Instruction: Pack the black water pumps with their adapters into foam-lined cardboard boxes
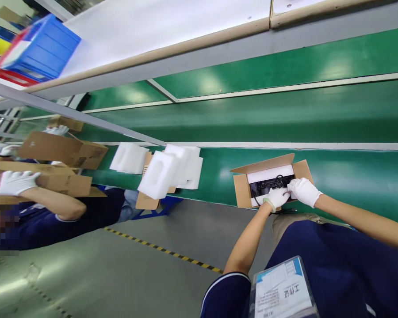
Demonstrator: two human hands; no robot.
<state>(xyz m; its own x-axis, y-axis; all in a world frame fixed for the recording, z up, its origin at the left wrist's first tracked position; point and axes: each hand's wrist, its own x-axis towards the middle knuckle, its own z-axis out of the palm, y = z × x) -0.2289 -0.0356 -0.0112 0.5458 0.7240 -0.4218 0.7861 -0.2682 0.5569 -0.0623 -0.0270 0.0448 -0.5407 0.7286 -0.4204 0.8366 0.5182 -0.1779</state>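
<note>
An open cardboard box [240, 191] sits on the green conveyor belt [351, 176] in front of me. Inside it are a black device [263, 186] with a coiled black cable [279, 180] and a white foam insert [268, 173]. Both my hands wear white gloves and reach into the box's near side. My left hand [276, 197] has its fingers pinched together on the cable. Touching it on the right, my right hand [303, 191] is curled closed at the box's edge; what it grips is hidden.
Several white foam inserts [159, 173] lie over a flat carton [146, 201] further left on the belt. A co-worker in dark blue with a gloved hand [15, 182] handles cardboard boxes [64, 150] at far left. A blue crate [43, 48] stands on the white shelf above.
</note>
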